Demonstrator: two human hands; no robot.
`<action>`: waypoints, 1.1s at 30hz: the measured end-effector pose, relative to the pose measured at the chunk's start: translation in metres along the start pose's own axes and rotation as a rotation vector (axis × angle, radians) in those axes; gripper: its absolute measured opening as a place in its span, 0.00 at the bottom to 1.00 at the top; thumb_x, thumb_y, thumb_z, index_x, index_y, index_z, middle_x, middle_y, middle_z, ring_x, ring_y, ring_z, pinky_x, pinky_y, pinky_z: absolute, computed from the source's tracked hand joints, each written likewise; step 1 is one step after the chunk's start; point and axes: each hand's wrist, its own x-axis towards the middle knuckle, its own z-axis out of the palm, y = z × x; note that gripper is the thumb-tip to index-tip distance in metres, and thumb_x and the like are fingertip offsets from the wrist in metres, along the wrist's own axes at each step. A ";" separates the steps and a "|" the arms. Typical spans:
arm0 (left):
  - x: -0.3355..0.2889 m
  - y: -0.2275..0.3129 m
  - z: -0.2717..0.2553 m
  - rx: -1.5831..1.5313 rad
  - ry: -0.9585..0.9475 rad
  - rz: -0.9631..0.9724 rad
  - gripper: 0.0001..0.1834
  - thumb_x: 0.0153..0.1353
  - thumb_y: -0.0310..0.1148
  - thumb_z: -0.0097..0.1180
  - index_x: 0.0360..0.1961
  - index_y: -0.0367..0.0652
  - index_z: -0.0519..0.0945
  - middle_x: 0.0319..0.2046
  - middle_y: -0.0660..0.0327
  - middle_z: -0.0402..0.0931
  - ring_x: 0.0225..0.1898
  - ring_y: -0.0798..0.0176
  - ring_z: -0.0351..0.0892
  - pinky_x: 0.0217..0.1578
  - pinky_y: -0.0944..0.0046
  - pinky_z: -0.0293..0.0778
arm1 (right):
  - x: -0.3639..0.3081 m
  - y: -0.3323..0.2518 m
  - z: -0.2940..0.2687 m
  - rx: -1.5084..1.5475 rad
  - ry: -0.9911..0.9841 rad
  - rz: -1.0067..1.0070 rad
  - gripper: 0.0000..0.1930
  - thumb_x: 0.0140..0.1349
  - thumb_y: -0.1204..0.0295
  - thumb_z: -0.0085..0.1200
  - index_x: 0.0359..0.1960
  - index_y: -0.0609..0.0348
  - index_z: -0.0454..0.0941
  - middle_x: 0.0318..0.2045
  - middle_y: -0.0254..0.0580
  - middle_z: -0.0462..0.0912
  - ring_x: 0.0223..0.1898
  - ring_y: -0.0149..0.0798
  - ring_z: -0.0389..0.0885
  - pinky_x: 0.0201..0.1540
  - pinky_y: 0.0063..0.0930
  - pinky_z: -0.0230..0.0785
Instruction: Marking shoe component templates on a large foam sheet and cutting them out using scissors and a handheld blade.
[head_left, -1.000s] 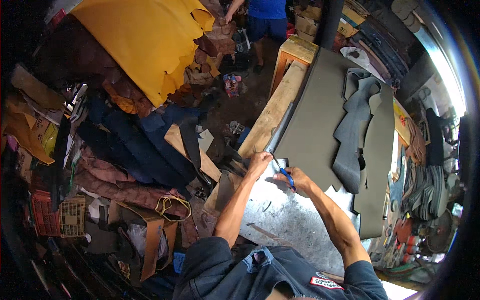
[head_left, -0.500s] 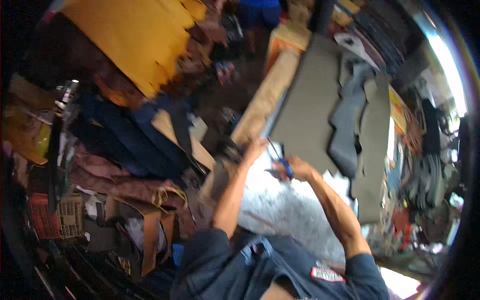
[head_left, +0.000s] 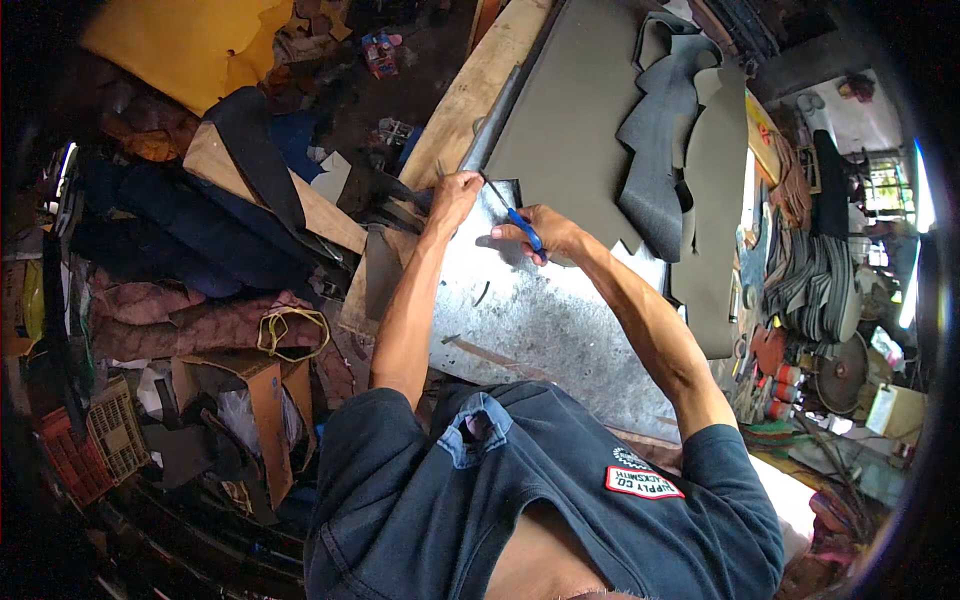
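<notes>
My right hand [head_left: 552, 236] grips blue-handled scissors [head_left: 527, 230], with fingers in the handle loops. The thin blades slant up and left, their tips close to the fingers of my left hand [head_left: 457, 203]. That hand is closed at the near left corner of a grey-brown sheet [head_left: 560, 130], and what its fingers pinch is too hidden to name. Beneath both hands lies a shiny, stained metal work surface [head_left: 570, 330]. A small dark sliver [head_left: 482, 293] rests on it. Farther right, a dark scalloped offcut [head_left: 655, 160] lies over the grey-brown sheet.
A wooden plank [head_left: 480, 80] runs along the sheet's left side. To the left are dark blue rolls [head_left: 180, 225], an open cardboard box [head_left: 262, 420] and plastic crates [head_left: 120, 425]. Curved dark pieces [head_left: 815, 285] stand stacked at the right, near a round disc [head_left: 842, 372].
The view has tilted, so the bench and both hands appear higher and farther left. My hands keep about the same place at the sheet's corner, scissors still in the right one.
</notes>
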 end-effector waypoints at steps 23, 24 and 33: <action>-0.080 0.069 0.018 -0.161 -0.001 0.281 0.17 0.67 0.42 0.52 0.43 0.36 0.76 0.22 0.62 0.72 0.24 0.72 0.69 0.26 0.67 0.68 | -0.077 0.086 0.002 -0.472 0.456 -0.263 0.30 0.46 0.53 0.71 0.39 0.66 0.73 0.21 0.53 0.77 0.27 0.47 0.81 0.33 0.42 0.71; -0.096 0.075 0.027 -0.214 -0.087 0.318 0.16 0.67 0.41 0.53 0.42 0.37 0.77 0.28 0.67 0.75 0.26 0.74 0.70 0.29 0.71 0.70 | -0.100 0.095 0.007 -0.512 0.474 -0.140 0.30 0.47 0.53 0.70 0.41 0.65 0.72 0.23 0.56 0.78 0.30 0.51 0.82 0.34 0.43 0.72; -0.217 0.094 0.097 -0.221 -0.682 0.302 0.12 0.65 0.35 0.55 0.42 0.37 0.80 0.35 0.60 0.81 0.41 0.68 0.78 0.44 0.66 0.74 | -0.164 0.205 -0.025 -0.684 0.548 0.286 0.33 0.48 0.66 0.66 0.56 0.59 0.65 0.41 0.65 0.80 0.45 0.62 0.79 0.47 0.49 0.71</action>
